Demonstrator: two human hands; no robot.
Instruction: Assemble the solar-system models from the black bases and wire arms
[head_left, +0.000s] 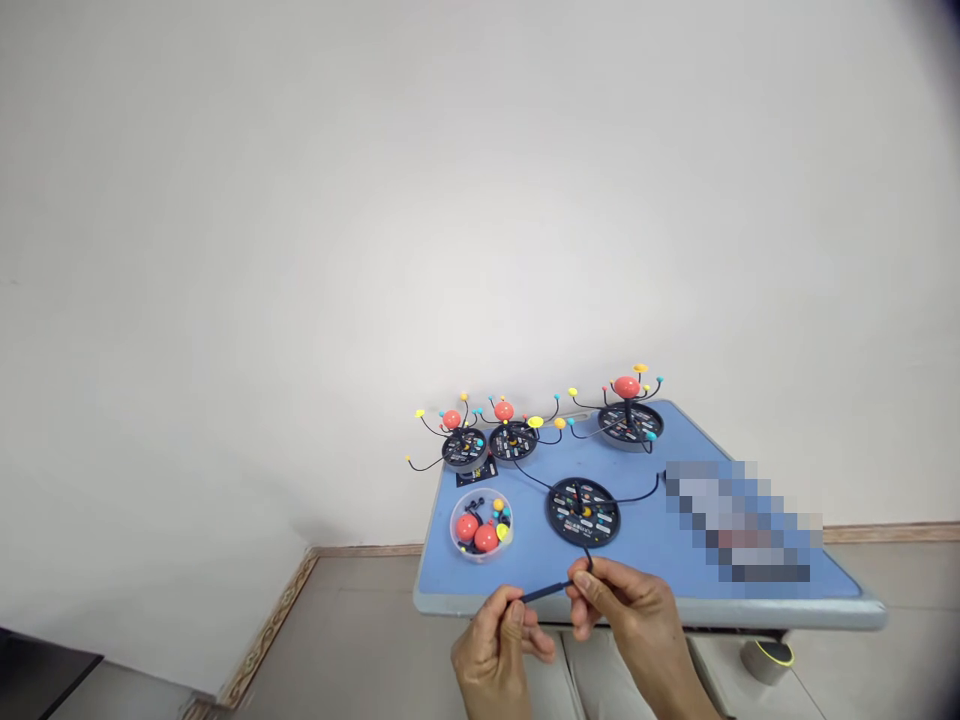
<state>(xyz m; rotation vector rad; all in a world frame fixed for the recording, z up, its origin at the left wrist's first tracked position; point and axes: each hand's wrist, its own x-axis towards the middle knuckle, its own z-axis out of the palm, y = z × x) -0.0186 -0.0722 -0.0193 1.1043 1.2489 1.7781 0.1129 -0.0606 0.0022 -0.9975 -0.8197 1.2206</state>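
My left hand (495, 655) and my right hand (619, 610) are held together above the table's front edge. Both pinch a short black rod (544, 592) between fingers and thumb. Just beyond my right fingertips, a thin black wire arm (588, 562) rises toward a dark round model base (583, 512) on the blue table (480, 590). The base has a printed top and longer black wires curving out across the table. Left of it stands a transparent round tub (480, 525) holding coral-red balls, yellow pieces and black parts.
Several assembled solar-system models (630, 420) with coral-red balls and coloured wire-tipped beads stand along the far table edge. A small black printed card (476, 472) lies before them. A pixelated blur (742, 520) hides the table's right part. A white wall rises behind.
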